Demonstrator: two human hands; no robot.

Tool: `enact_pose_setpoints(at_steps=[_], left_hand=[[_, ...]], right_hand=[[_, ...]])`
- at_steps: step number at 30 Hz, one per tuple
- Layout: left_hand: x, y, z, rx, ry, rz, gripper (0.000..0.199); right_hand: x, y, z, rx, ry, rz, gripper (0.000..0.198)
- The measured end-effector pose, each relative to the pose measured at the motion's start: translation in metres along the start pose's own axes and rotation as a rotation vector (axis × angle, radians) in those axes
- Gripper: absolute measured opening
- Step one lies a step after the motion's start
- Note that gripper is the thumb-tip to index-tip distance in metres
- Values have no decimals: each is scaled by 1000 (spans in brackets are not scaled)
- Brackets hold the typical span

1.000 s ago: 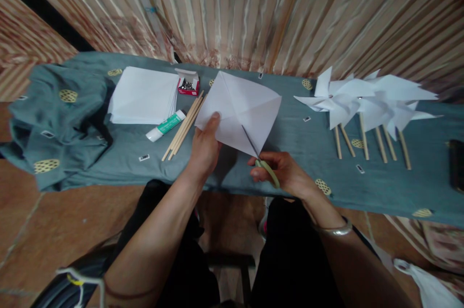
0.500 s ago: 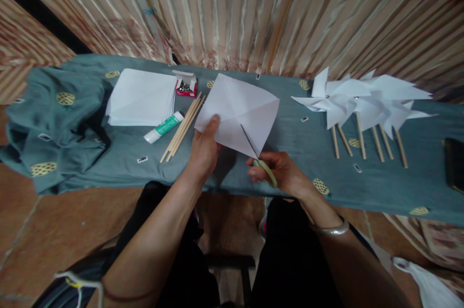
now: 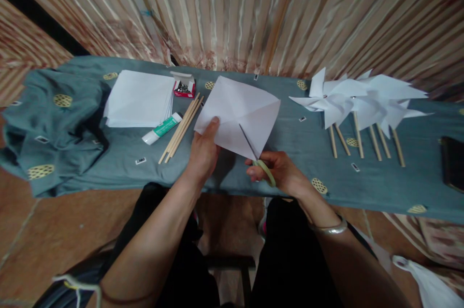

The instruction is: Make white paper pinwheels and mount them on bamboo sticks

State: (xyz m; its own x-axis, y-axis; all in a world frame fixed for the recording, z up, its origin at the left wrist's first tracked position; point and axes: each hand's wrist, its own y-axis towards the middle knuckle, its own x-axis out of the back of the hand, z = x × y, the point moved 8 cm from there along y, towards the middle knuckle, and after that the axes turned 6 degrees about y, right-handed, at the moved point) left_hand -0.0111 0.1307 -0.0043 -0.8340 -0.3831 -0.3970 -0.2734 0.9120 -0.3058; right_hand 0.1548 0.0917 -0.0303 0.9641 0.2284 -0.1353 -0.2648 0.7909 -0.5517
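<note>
A square sheet of white paper [image 3: 232, 105] with diagonal creases is held above the cloth. My left hand [image 3: 206, 151] pinches its lower left edge, thumb on top and fingers underneath. In my right hand [image 3: 279, 170] is a pair of scissors [image 3: 266, 172] with pale green handles. A dark blade lies over the paper along the crease from the near corner, pointing towards the centre. The other blade is hidden beneath the sheet.
Left of the paper lie wooden sticks [image 3: 181, 129], a glue tube [image 3: 162, 129], a red box of metal pins [image 3: 184, 86] and a paper stack [image 3: 139, 100]. Several paper pinwheels [image 3: 362, 97] on sticks lie to the right. A dark object [image 3: 453, 163] sits at the far right.
The paper, scissors and both hands keep almost the same position. The whole view has shifted very slightly; nothing has been taken up or let go.
</note>
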Motion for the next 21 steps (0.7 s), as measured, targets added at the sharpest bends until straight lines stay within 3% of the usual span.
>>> enact_pose_setpoints(at_steps=[15, 21], left_hand=[[1, -1, 1, -14, 15, 15, 31], [1, 0, 1, -1, -9, -6, 25]], right_hand=[[-3, 1, 0, -8, -1, -9, 44], [-3, 2, 0, 1, 22, -11, 43]])
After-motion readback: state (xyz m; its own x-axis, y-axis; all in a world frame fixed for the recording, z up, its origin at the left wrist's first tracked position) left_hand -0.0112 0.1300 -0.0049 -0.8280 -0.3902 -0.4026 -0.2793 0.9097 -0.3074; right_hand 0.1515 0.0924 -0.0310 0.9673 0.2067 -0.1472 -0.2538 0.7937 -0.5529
